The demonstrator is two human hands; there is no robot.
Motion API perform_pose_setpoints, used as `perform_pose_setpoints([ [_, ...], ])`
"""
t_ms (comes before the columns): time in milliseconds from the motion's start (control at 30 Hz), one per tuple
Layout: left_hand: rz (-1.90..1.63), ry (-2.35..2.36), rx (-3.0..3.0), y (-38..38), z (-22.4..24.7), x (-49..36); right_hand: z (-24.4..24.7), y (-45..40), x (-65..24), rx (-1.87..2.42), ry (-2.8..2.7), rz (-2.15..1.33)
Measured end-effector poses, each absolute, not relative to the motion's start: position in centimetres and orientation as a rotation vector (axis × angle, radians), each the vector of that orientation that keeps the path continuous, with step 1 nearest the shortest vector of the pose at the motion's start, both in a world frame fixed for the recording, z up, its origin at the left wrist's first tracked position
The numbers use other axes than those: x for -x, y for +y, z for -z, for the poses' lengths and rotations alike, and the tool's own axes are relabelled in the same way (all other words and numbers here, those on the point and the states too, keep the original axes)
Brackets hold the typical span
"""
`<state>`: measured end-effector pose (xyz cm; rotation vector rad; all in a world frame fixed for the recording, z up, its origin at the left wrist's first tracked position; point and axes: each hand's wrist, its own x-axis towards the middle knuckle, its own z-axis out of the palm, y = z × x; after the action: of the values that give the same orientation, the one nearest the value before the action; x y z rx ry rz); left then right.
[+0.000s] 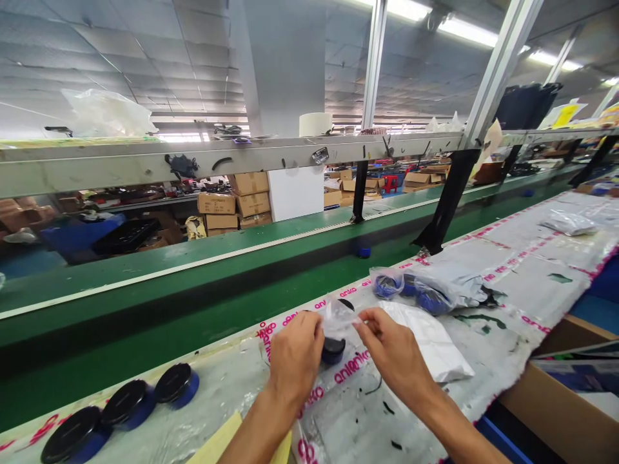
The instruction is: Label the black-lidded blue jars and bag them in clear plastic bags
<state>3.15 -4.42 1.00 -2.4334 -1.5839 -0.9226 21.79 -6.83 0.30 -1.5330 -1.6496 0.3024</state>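
Note:
Between my two hands a small clear plastic bag (337, 316) is held up by its edges. My left hand (296, 348) pinches one side of it with curled fingers. On the other side, my right hand (394, 348) grips it between thumb and fingers. Just under the bag a round black-and-blue part (333, 350) rests on the covered bench, partly behind my left hand. Right of my hands lies a stack of flat white bags (425, 338). Beyond it are several blue round parts in clear bags (418, 289).
Three black-topped blue round parts (128, 403) stand in a row at the front left. A green conveyor belt (203, 309) runs behind the bench, carrying a small blue piece (363, 252). A black-wrapped post (447, 200) rises at its edge. Cardboard boxes (556, 412) sit at the right.

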Motion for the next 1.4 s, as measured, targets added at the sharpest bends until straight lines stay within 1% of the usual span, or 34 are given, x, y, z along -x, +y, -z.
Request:
perform_pose_setpoints([
  [100, 0.876, -1.595, 2.359, -1.9, -1.3, -3.6, -0.2, -4.2, -21.1, 1.429, -1.607, -0.389],
  [200, 0.786, -1.57, 2.315, -0.9, -0.5, -3.8, 1.5, -2.7, -20.9, 1.428, -1.656, -0.317],
  [333, 0.627, -1.445, 2.348, -1.7, 1.4, -3.6, 4.3, -2.8, -21.2, 1.447, -1.779, -0.204],
  [467, 0.505, -1.307, 2.412, -2.8, 2.4, -3.3, 5.8, -3.6, -21.6, 1.454, -1.88, -0.144],
  [800, 0.419, -1.194, 2.479, -3.8, 3.6, -1.7, 6.5, -4.8, -22.6, 1.388, -2.031, -0.049],
  [1133, 0.249, -1.084, 2.578, -4.0, 3.7, -1.3, 6.8, -5.7, -23.9, 1.236, -2.276, 0.221],
  [1267, 0.169, -1.105, 2.642, -4.2, 3.6, -1.4, 7.2, -5.9, -24.1, 1.213, -2.373, 0.259],
  [1400, 0.149, -1.226, 2.728, -3.8, 3.8, -1.9, 7.2, -5.7, -23.1, 1.306, -2.393, 0.215],
])
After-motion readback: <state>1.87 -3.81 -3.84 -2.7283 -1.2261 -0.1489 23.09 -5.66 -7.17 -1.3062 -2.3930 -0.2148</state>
